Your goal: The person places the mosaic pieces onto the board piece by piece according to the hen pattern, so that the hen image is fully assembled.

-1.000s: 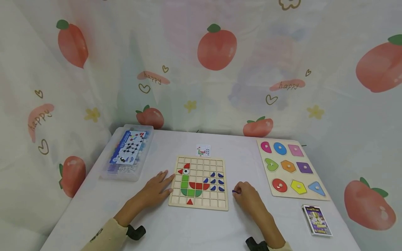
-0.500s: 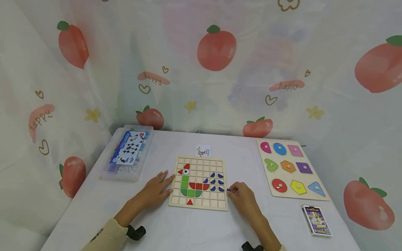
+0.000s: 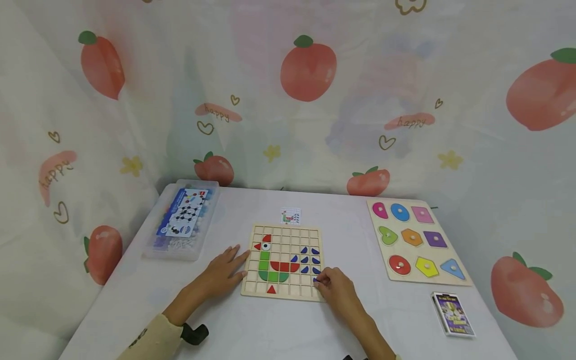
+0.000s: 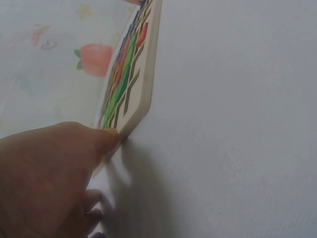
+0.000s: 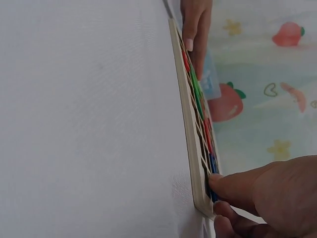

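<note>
A wooden grid board (image 3: 286,245) lies on the table, with red, green and blue pieces and an eye piece set in its cells as a bird figure. My left hand (image 3: 220,274) rests at the board's left side, fingers spread; in the left wrist view its thumb (image 4: 106,139) touches the board's edge. My right hand (image 3: 339,290) pinches a small blue piece (image 3: 315,280) between thumb and fingers, over the right column, just below several blue pieces (image 3: 316,260). In the right wrist view the right fingertips mostly cover that piece.
Behind the board lies a small pattern card (image 3: 290,216) with a similar bird. A clear plastic box (image 3: 204,240) of parts stands at back left. On the right are a shape puzzle board (image 3: 391,257) and a card pack (image 3: 452,314). A printed curtain (image 3: 310,135) surrounds the table.
My right hand has moved left from beside the board to over its right column, carrying the blue piece. The left hand has stayed at the board's left edge.
</note>
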Tool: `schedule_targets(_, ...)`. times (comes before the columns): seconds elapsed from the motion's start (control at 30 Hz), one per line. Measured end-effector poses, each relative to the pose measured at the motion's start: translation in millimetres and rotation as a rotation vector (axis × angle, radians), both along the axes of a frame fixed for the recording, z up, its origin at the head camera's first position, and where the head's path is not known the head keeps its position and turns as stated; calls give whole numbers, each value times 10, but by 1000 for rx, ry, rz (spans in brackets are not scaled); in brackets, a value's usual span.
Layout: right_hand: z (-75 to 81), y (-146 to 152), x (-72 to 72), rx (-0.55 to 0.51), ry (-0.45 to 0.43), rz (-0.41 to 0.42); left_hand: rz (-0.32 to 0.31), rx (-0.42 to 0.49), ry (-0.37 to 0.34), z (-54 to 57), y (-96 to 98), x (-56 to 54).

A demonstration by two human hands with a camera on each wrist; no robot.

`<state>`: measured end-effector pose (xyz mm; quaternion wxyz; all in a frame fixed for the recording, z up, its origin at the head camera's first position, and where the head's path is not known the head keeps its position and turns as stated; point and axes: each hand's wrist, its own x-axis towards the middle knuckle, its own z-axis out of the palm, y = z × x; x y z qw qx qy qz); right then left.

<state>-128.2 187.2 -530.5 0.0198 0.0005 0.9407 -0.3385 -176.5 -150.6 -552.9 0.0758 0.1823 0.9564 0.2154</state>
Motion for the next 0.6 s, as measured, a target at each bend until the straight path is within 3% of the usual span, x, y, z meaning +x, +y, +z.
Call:
schedule_targets(0.33,18,-15,5,90,16,19,0,0,9,-5,-15,-4)
schedule_targets(0.6,37,4,8,98,15,-2,0,4,10,-6,-12,-10)
